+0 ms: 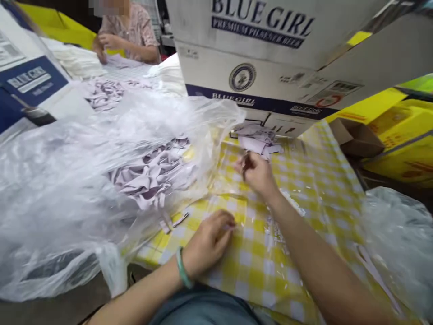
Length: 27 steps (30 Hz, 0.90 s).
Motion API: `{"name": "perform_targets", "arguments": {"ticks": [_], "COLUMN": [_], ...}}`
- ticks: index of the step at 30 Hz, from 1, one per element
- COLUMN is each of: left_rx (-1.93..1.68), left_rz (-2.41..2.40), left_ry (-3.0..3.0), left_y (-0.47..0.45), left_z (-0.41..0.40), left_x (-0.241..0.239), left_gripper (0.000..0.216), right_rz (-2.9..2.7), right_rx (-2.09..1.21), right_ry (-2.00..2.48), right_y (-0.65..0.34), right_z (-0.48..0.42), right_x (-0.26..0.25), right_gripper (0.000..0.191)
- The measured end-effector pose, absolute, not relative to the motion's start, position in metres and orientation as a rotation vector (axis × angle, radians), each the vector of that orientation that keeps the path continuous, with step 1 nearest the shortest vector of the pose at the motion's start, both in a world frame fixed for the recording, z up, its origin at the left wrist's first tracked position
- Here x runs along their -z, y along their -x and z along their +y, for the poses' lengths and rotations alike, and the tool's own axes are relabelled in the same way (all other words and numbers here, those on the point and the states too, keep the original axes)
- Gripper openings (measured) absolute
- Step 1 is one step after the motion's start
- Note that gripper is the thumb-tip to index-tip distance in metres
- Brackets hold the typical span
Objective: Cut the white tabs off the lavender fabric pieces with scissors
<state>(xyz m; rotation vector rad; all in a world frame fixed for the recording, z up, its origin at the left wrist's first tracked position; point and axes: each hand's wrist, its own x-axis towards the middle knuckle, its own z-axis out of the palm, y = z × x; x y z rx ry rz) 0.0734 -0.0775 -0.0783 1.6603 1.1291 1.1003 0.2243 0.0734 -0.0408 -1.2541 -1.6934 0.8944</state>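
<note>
My left hand (209,241), with a green bangle on the wrist, rests on the yellow checked tablecloth (257,266), its fingers curled and pinched on a small pale piece that I cannot make out. My right hand (257,174) reaches forward over the cloth, fingers closed around something small and dark, blurred by motion. Just beyond it lies a small heap of lilac paper pieces (259,140) at the foot of a cardboard box. A big clear plastic bag (84,180) full of lilac paper scraps (152,178) lies to the left of both hands.
A white "Blue Girl" beer carton (270,58) stands at the far edge; another carton (30,81) is at the left. A person in a patterned top (131,34) works at the far end. Yellow boxes (402,140) and a second plastic bag (399,243) are at the right.
</note>
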Motion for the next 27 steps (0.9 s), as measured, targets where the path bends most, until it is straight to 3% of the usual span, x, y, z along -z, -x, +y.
{"name": "perform_targets", "arguments": {"ticks": [3,5,12,15,19,27], "left_rx": [-0.917,-0.93,-1.12,-1.219,-1.278,-1.186], "left_rz": [1.187,1.264,1.428,1.47,1.388,0.965], "left_ry": [-1.784,-1.858,-1.902,-1.687,-1.202,-0.472], "left_y": [-0.049,-0.032,0.001,0.006,-0.001,-0.056], "left_z": [-0.128,-0.145,-0.156,-0.153,-0.143,-0.102], "left_x": [0.086,0.087,0.086,0.084,0.081,0.069], "left_gripper": [0.014,0.011,0.012,0.013,0.012,0.034], "right_rz": [-1.761,-1.696,-1.716,-1.639,-1.356,-0.907], "right_rx": [-1.422,-1.585,-1.448,-1.585,-1.749,-1.489], "right_ry": [0.997,0.977,1.198,1.142,1.112,1.369], "right_y": [-0.166,-0.127,-0.053,-0.078,-0.157,-0.29], "right_z": [0.018,-0.004,-0.013,-0.019,-0.043,-0.129], "right_x": [0.074,0.08,0.074,0.072,0.059,0.058], "right_gripper": [0.034,0.036,0.026,0.023,0.035,0.041]}}
